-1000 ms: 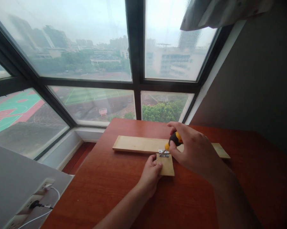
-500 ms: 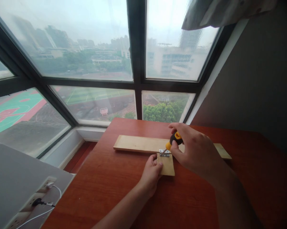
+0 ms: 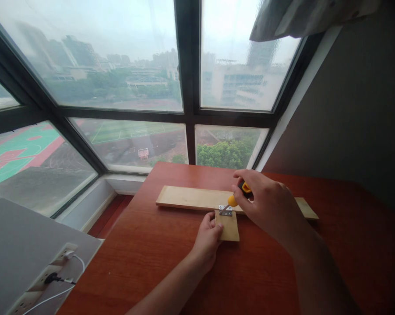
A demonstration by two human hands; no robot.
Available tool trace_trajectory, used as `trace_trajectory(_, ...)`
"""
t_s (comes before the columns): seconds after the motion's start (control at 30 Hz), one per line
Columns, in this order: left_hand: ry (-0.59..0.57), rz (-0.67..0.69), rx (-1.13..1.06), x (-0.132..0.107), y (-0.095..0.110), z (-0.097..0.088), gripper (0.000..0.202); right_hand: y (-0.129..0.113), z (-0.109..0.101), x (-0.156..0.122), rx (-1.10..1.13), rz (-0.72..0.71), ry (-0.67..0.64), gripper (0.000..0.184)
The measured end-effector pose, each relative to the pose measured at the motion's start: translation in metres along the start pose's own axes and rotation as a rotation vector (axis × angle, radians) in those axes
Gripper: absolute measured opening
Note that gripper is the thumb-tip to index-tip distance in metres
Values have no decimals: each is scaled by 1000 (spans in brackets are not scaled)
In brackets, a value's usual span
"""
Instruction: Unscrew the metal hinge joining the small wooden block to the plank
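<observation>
In my right hand (image 3: 266, 199) is a screwdriver (image 3: 232, 201) with a yellow and black handle, its shaft slanting down to the left. The tip meets the near leaf of a small metal hinge (image 3: 225, 210). My left hand (image 3: 209, 236) is closed on the left edge of a small wooden board (image 3: 229, 229), thumb on top. The hinge spans the seam between this small board and a long wooden plank (image 3: 191, 197) lying crosswise behind it. My right hand covers part of the plank.
The boards are on a reddish-brown table (image 3: 145, 253). Large windows (image 3: 125, 57) stand beyond it, with a grey wall (image 3: 355, 100) on the right. At lower left, plugs and a white cable (image 3: 81, 259) hang from wall sockets (image 3: 41, 278).
My right hand's fingers have shifted around the screwdriver handle, which has turned slightly. The small board and hinge have moved a touch to the left.
</observation>
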State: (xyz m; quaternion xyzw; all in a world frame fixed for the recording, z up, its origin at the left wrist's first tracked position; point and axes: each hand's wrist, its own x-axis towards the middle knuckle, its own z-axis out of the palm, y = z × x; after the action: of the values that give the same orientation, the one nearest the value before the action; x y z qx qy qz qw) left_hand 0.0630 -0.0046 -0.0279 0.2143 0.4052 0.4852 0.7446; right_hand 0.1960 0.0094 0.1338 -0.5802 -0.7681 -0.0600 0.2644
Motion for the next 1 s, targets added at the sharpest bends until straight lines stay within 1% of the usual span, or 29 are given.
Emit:
trace_trajectory(0.33,104,33,-14,-4,0,1,48,-1,1,-1,48,-36,-9,25)
trace_trajectory(0.43,119,37,-16,-5,1,1,49,-2,2,-1,62,-40,-15,27)
trace_trajectory(0.63,94,16,3,-5,5,1,47,-3,-2,-2,85,-36,-24,32)
trace_trajectory(0.77,67,9,14,-5,7,1,46,-5,-4,-2,152,-93,-37,41)
trace_trajectory(0.87,58,5,16,-5,8,0,48,-6,-3,-2,158,-104,-44,38)
trace_trajectory(1.0,57,1,23,-5,7,0,47,-7,0,-1,84,-49,-51,33)
